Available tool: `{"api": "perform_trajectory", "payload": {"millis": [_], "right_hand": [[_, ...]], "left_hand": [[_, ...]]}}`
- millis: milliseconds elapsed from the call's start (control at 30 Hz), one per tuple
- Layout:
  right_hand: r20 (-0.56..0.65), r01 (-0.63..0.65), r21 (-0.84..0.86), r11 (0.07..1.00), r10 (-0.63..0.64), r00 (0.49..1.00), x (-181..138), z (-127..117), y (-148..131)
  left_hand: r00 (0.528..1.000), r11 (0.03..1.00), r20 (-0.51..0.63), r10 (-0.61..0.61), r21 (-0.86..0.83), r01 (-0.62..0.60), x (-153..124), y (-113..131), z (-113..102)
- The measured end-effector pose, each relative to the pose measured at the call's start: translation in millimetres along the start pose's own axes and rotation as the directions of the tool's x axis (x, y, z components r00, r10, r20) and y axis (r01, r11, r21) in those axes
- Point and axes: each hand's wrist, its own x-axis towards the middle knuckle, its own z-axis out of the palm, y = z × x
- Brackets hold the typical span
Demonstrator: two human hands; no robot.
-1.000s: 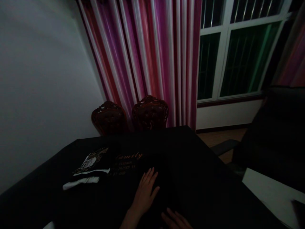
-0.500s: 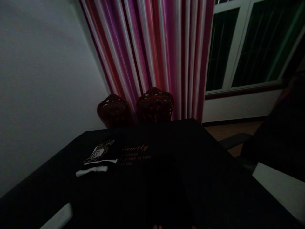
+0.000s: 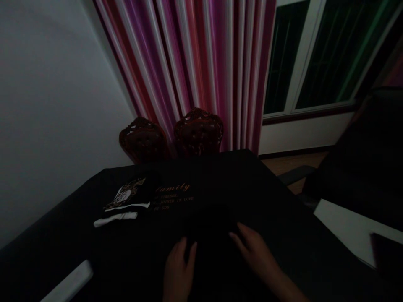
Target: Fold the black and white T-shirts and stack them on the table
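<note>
Flanking a black cloth well in from the counter's far edge, the left hand and right hand curve their fingers; whether they grip, I cannot tell. Black on black could hide a hem, letting the cloth bunch.

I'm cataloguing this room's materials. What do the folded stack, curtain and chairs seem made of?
Folded stack: probably soft, matte fabric; its white edges look creased.
Curtain: apparently fabric, slight sheen, hanging in folds.
Chairs: likely carved, polished wood, given glints and openwork; tufted backs, perhaps leather.
</note>
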Motion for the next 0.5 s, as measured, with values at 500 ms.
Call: {"api": "perform_trajectory", "payload": {"millis": [500], "right_hand": [[-0.035, -0.161, 0.129, 0.978, 0.167, 0.985, 22, -11, 6]], "left_hand": [[0.934, 0.919, 0.179, -0.309, -0.197, 0.342, 39, 44, 46]]}}
